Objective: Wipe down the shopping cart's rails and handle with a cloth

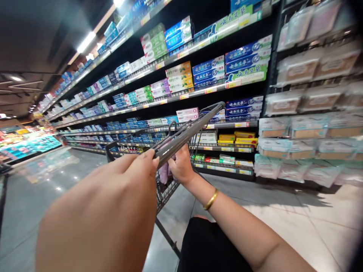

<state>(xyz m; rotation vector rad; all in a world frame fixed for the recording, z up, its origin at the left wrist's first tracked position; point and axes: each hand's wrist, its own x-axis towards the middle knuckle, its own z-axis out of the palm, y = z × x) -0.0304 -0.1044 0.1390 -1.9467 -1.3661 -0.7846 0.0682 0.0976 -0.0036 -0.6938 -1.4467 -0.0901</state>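
Observation:
A grey shopping cart (167,196) is in front of me, its handlebar (190,132) running on a slant from lower left to upper right. My left hand (138,170) is closed around the lower left end of this bar. Further along, partly behind and below the bar, my right hand (181,164) grips it too; some of its fingers are hidden. A gold bangle (211,199) circles my right wrist. Close to the right thumb, a light purple item (163,173) shows at the cart's near end; its kind I cannot make out.
Long shelves (204,90) with boxed toothpaste (208,70) run along the right of the cart into the distance. Clear packs (306,126) hang on a rack at the far right. Shiny floor (70,185) stretches ahead on the left, toward a bright display (31,145).

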